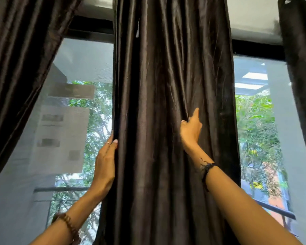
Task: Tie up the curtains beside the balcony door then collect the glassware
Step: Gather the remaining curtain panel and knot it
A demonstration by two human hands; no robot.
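Head view: left hand grips the middle curtain by its left edge, right hand pinches a fold, gathering fabric for tying.

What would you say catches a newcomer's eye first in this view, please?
The dark brown curtain hanging down the centre dominates, with bright glass and green trees on either side. The left hand grips the curtain's left edge, while the right hand pinches a fold further right and higher. More dark curtains hang at the upper left and far right.
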